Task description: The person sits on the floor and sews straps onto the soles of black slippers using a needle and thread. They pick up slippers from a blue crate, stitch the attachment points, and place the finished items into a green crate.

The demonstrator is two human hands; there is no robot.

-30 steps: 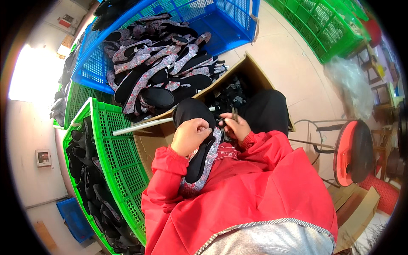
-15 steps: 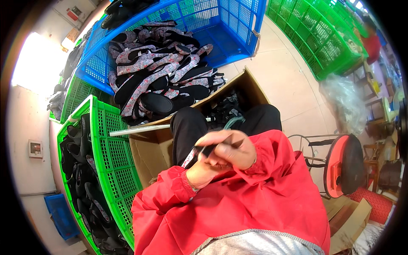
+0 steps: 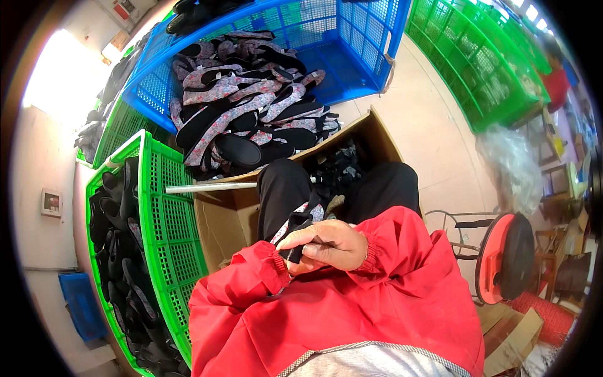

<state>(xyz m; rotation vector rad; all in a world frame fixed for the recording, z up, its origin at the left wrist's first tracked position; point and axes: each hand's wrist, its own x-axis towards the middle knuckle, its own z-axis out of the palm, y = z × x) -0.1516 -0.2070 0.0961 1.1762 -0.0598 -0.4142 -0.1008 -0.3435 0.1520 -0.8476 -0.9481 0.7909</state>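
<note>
In my lap, a black slipper with floral trim [image 3: 299, 220] extends forward from my hands. My right hand [image 3: 336, 244] is closed, its thumb and fingers pinching a black part at the slipper's near end. My left hand [image 3: 300, 266] is closed beneath it on the same end; the right hand and red cuff cover most of its fingers. Beyond my knees, a heap of similar black and floral slippers [image 3: 217, 119] lies in a blue crate [image 3: 358, 69]. Between my legs, black pieces [image 3: 339, 164] lie in a cardboard box [image 3: 224, 227].
A green crate [image 3: 177, 232] of black slippers stands at my left, with a white bar [image 3: 210, 187] running from it across the box. Green crates [image 3: 471, 63] stand at the far right. A red and black round-seated stool [image 3: 505, 257] lies on its side at my right.
My hands have shifted down and slightly left, and my right hand now covers more of the left. More of the slipper shows in front of them. The view has tilted slightly.
</note>
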